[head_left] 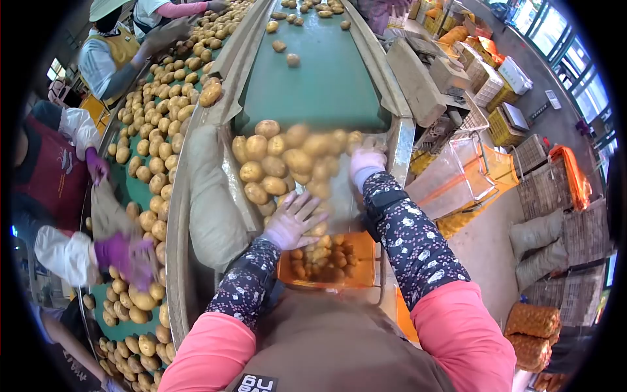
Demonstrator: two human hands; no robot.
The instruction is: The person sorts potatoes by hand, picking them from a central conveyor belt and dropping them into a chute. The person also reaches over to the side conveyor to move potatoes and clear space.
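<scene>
Reaching over a metal chute, the person has an open orange container at 6 o'clock, partly filled with potatoes. Just above it, at 7 o'clock, the gloved left hand lies palm down against potatoes, fingers spread apart. At 2 o'clock, the gloved right hand is beside the heap's edge; blur hides its fingers, so their spacing cannot be told.

Between and beyond the hands, towards 11 o'clock, are the heaped potatoes, some blurred. They look firm, smooth and fairly weighty, apt to roll and bruise if dropped; an open palm behind several, or fingers around one's middle, would suit.

At 9 o'clock, a side belt carries more potatoes beside a co-worker's purple gloves. Bulging orange mesh bags sit at 4 o'clock; woven crates stand at 3. Farthest, at 12, a green conveyor bears scattered potatoes.
</scene>
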